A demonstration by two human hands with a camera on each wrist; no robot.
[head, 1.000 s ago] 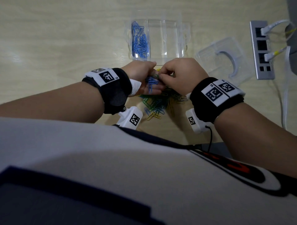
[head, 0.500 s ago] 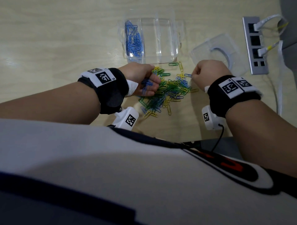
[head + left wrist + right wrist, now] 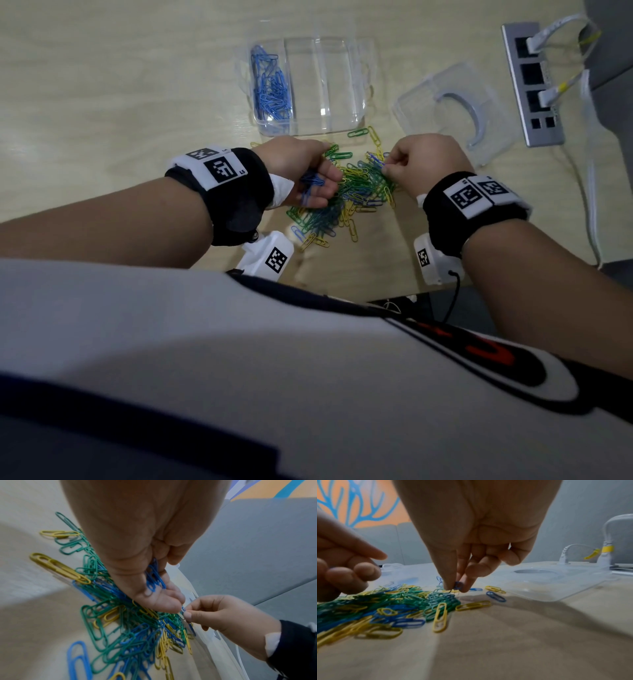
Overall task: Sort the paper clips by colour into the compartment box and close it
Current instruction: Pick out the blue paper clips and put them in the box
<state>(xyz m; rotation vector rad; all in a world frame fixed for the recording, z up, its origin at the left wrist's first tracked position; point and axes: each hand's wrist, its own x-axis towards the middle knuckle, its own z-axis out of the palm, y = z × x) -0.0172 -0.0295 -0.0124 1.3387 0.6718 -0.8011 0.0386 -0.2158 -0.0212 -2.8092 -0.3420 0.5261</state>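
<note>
A: How many boxes are on the table (image 3: 102, 85)?

B: One clear compartment box (image 3: 339, 116), open, with three compartments side by side. The left compartment holds a heap of blue clips (image 3: 270, 92), too many to count; the other two hold none. One clear lid (image 3: 452, 113) lies apart, to the right of the box.

A: And the loose clips?

B: One mixed pile (image 3: 346, 195) of blue, green and yellow clips lies on the table nearer the person than the box, between the two hands. The number cannot be told; they overlap.

A: The left hand?

B: The left hand (image 3: 305, 171) rests at the left edge of the pile, fingers curled round a small bunch of blue clips (image 3: 154, 580) in its palm. The count is unclear.

A: The right?

B: The right hand (image 3: 424, 161) is at the pile's right edge. Its thumb and forefinger pinch a single blue clip (image 3: 458, 585) just above the heap; the other fingers are curled in.

A: Anything else?

B: One grey socket strip (image 3: 531, 85) at the far right, with two white plugs (image 3: 548, 96) in it.
</note>
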